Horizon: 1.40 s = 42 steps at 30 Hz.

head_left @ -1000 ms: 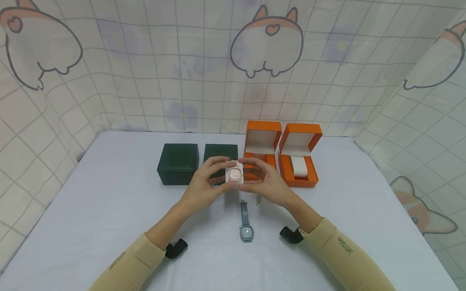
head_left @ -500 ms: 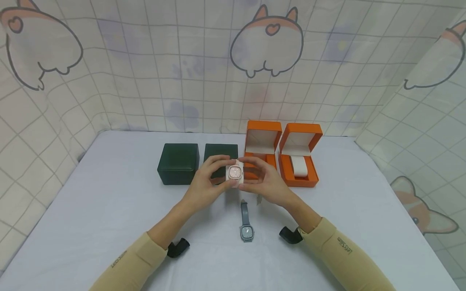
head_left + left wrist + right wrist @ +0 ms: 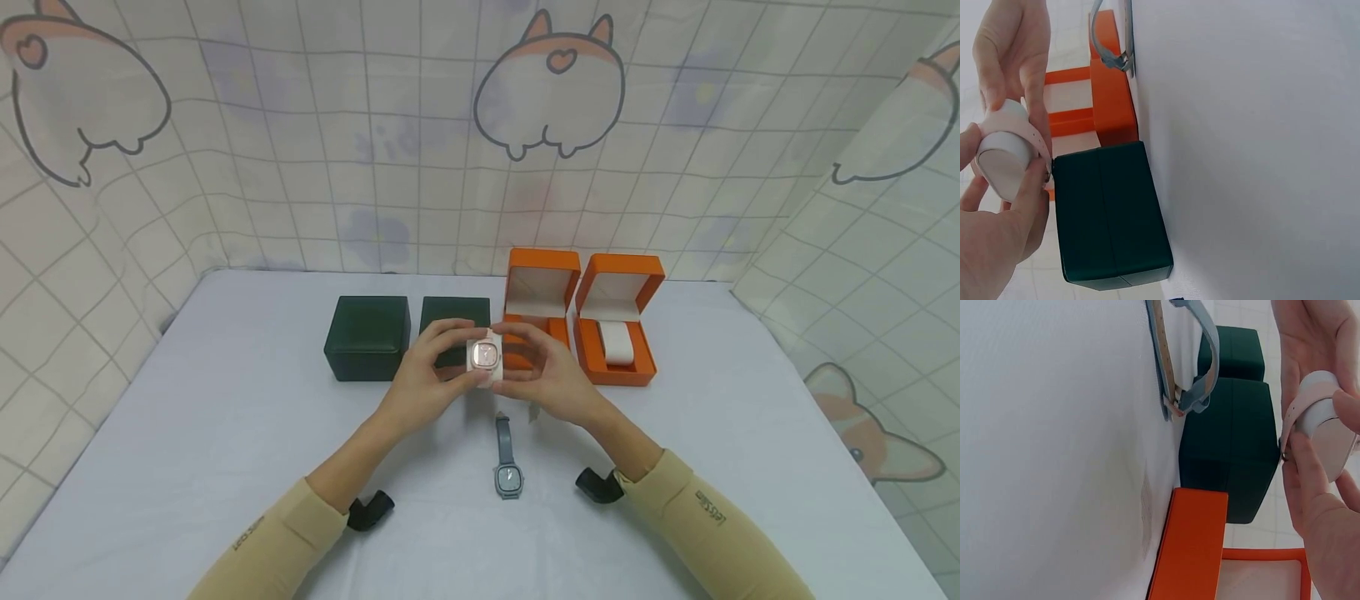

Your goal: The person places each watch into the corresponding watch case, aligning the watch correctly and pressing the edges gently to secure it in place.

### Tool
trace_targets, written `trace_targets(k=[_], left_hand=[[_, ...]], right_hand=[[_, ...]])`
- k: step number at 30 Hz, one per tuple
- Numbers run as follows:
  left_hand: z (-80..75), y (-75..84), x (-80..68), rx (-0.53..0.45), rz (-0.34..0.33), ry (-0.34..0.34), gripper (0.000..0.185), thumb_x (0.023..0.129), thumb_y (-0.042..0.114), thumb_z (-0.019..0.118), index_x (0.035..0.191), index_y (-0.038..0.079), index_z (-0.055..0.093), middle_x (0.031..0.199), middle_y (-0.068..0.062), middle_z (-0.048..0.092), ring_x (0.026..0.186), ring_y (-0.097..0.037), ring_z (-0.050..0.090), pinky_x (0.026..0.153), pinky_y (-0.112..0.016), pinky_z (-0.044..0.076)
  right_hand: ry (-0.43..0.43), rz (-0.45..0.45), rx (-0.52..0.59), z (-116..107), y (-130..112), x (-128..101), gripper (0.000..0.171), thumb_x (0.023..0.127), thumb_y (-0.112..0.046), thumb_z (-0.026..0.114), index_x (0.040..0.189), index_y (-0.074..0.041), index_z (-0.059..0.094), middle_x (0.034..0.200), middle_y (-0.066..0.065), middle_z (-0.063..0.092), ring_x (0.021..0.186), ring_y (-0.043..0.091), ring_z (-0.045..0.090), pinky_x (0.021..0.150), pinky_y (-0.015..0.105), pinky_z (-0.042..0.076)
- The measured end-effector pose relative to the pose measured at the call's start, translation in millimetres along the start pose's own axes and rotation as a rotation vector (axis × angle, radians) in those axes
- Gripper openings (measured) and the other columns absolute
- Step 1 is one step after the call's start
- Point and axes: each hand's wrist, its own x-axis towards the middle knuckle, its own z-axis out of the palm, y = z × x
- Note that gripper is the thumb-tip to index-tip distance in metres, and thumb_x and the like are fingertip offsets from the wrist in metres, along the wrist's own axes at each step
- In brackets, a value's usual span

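Note:
Both hands hold a white watch cushion [image 3: 1000, 172] with a pink-strapped wristwatch [image 3: 485, 356] wrapped around it, raised above the table. My left hand [image 3: 420, 385] grips it from the left, and my right hand [image 3: 557, 379] grips it from the right. The strap circles the cushion's middle, and the dial faces up toward the head view. In the right wrist view a pale end face of the cushion [image 3: 1335, 450] shows between the fingers. Below the hands a blue-grey wristwatch [image 3: 508, 479] lies on the white tablecloth.
Two green boxes [image 3: 367, 333] with lids down stand at the back, the right one [image 3: 455, 310] partly behind my left hand. Two orange boxes [image 3: 543, 260] stand open beside them. The rightmost orange box [image 3: 637, 375] holds a white cushion [image 3: 617, 343].
The pink watch and cushion have shifted very slightly to the right. My left forearm has also moved a little rightward; the right arm stays almost still.

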Motion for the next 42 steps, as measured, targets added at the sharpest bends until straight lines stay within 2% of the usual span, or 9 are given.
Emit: trace_targets(k=[10, 15, 19, 27, 34, 42], left_hand=[[0.4, 0.7, 4.0, -0.005, -0.035, 0.004, 0.050, 0.089, 0.004, 0.081, 0.136, 0.012, 0.066, 0.144, -0.005, 0.047, 0.126, -0.025, 0.053, 0.096, -0.035, 0.055], [1.3, 0.7, 5.1, -0.027, -0.026, -0.002, 0.051, 0.088, 0.002, 0.081, 0.136, 0.008, 0.065, 0.145, -0.009, 0.047, 0.127, -0.027, 0.052, 0.096, -0.034, 0.055], [2.8, 2.0, 6.0, -0.018, -0.044, 0.002, 0.052, 0.088, 0.001, 0.081, 0.137, 0.005, 0.064, 0.146, -0.011, 0.046, 0.129, -0.029, 0.051, 0.096, -0.032, 0.055], [6.0, 5.8, 7.7, 0.017, -0.066, -0.002, 0.053, 0.086, -0.003, 0.081, 0.136, -0.002, 0.062, 0.147, -0.019, 0.045, 0.128, -0.037, 0.051, 0.098, -0.047, 0.054], [8.1, 4.8, 7.7, 0.025, -0.030, -0.015, 0.054, 0.086, 0.007, 0.084, 0.137, 0.007, 0.065, 0.148, -0.012, 0.046, 0.127, -0.032, 0.051, 0.098, -0.046, 0.054], [7.2, 7.5, 9.0, 0.067, -0.028, -0.058, 0.056, 0.087, 0.012, 0.085, 0.139, 0.016, 0.064, 0.149, -0.003, 0.046, 0.130, -0.024, 0.049, 0.098, -0.040, 0.054]], right_hand=[[-0.017, -0.040, 0.010, -2, 3, 0, 0.071, 0.087, 0.007, 0.078, 0.149, -0.011, 0.048, 0.152, 0.001, 0.045, 0.137, 0.028, 0.048, 0.098, 0.039, 0.054], [-0.028, -0.056, -0.008, -3, 3, 0, 0.071, 0.088, 0.006, 0.078, 0.149, -0.011, 0.047, 0.154, 0.002, 0.044, 0.138, 0.029, 0.047, 0.098, 0.040, 0.054], [-0.031, -0.046, -0.050, -4, 2, -1, 0.072, 0.089, 0.005, 0.078, 0.150, -0.012, 0.046, 0.155, 0.000, 0.043, 0.137, 0.031, 0.047, 0.098, 0.039, 0.054], [-0.035, -0.010, -0.091, -5, -4, -5, 0.071, 0.090, 0.003, 0.077, 0.151, -0.011, 0.044, 0.156, 0.003, 0.041, 0.133, 0.033, 0.050, 0.098, 0.035, 0.054], [-0.025, 0.018, -0.127, -8, -6, -8, 0.075, 0.089, 0.002, 0.078, 0.154, -0.008, 0.041, 0.157, 0.008, 0.040, 0.131, 0.039, 0.053, 0.098, 0.035, 0.054], [-0.004, -0.011, -0.166, -15, -6, -13, 0.075, 0.089, 0.000, 0.079, 0.154, -0.009, 0.043, 0.155, 0.007, 0.043, 0.132, 0.034, 0.052, 0.098, 0.036, 0.053]])
